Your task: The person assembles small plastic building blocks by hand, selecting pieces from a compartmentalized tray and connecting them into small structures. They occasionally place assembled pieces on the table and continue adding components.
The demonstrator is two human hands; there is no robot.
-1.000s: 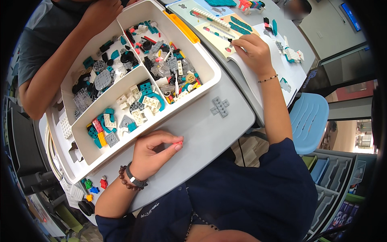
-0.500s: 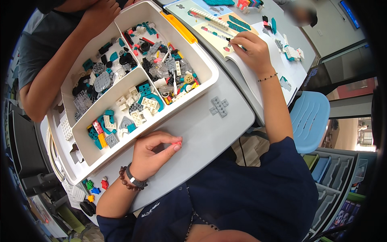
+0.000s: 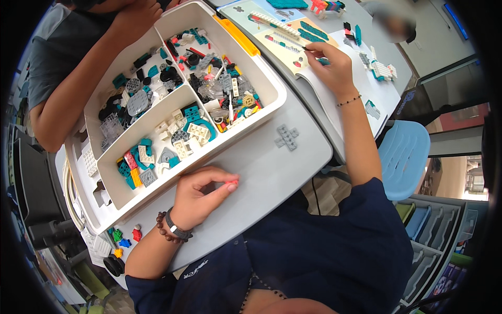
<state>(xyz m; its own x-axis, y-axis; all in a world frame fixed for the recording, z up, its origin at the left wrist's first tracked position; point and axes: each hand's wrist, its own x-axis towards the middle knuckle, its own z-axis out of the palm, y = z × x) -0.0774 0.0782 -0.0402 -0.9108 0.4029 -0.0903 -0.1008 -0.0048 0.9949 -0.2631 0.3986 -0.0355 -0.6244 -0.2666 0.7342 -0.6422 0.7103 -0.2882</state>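
Observation:
My left hand (image 3: 201, 196) is closed in a pinch over the near tabletop, with a small coral-red toy brick (image 3: 233, 183) between thumb and forefinger. At the far right, my right hand (image 3: 332, 69) pinches a small black piece (image 3: 306, 48) just over an open instruction booklet (image 3: 287, 58). Part of that piece is hidden by the fingers. Across the booklet's pages lies a long white studded beam (image 3: 273, 24), beside flat teal plates (image 3: 312, 31). Between my hands, a grey cross-shaped brick assembly (image 3: 286, 137) rests on the table.
A white compartment bin (image 3: 261, 112) of mixed bricks takes up the left of the table (image 3: 261, 193). Another person's arm (image 3: 78, 94) leans beyond it. Small coloured figures (image 3: 124, 243) lie by my left forearm. A white built model (image 3: 380, 69) stands far right.
My right hand has shifted slightly up and right over the booklet with the black piece. The left hand keeps its pinch, and the whole view has tilted a little.

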